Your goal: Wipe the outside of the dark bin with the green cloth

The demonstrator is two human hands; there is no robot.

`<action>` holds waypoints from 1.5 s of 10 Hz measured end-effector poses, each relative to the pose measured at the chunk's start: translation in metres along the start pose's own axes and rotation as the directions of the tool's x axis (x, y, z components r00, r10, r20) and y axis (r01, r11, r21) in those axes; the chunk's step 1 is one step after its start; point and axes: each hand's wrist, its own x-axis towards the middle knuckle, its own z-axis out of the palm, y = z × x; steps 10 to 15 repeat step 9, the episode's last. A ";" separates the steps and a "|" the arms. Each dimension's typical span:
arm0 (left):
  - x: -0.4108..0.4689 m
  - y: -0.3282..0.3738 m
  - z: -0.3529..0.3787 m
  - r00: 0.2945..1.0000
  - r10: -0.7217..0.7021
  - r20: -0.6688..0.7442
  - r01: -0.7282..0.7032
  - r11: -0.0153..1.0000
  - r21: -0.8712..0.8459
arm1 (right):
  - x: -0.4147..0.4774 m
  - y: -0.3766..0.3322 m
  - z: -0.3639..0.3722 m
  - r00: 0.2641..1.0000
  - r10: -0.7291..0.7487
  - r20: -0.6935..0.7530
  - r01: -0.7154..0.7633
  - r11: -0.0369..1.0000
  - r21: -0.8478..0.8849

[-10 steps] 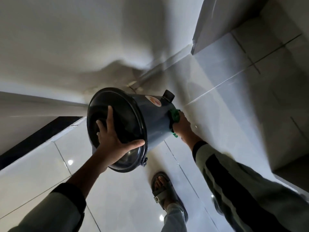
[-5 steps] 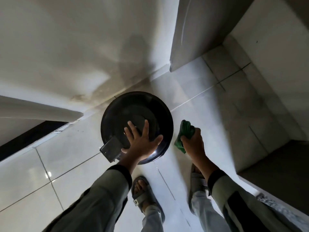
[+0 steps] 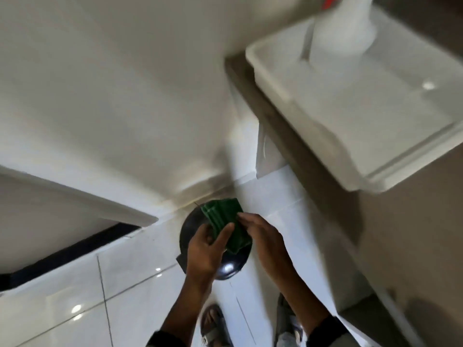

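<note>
The dark bin [image 3: 226,267] stands upright on the white tiled floor by the wall, seen from straight above, mostly hidden under my hands. Above its lid I hold the green cloth [image 3: 225,222], folded. My left hand [image 3: 205,249] pinches the cloth's near edge with thumb and fingers. My right hand [image 3: 263,237] touches the cloth's right side with its fingertips. Neither hand touches the bin.
A counter edge [image 3: 300,156] runs along the right, carrying a white tray [image 3: 350,126] with a white bottle [image 3: 343,28] on it. A white wall is ahead, a dark gap at left. My sandalled feet [image 3: 215,326] stand just behind the bin.
The bin went from tilted in my left hand to standing on the floor. My left hand let go of the lid and joined the right hand on the cloth. The view rose.
</note>
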 end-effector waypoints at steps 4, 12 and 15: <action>-0.101 0.217 0.058 0.912 0.410 0.001 -0.410 0.912 -0.033 | -0.065 -0.209 -0.147 0.818 -0.525 -0.237 0.420 0.826 -0.376; -0.071 0.219 0.133 0.735 0.440 0.516 -0.563 -0.028 0.826 | -0.024 -0.190 -0.235 0.941 -0.289 -0.174 -0.031 0.439 -0.898; -0.071 0.219 0.133 0.735 0.440 0.516 -0.563 -0.028 0.826 | -0.024 -0.190 -0.235 0.941 -0.289 -0.174 -0.031 0.439 -0.898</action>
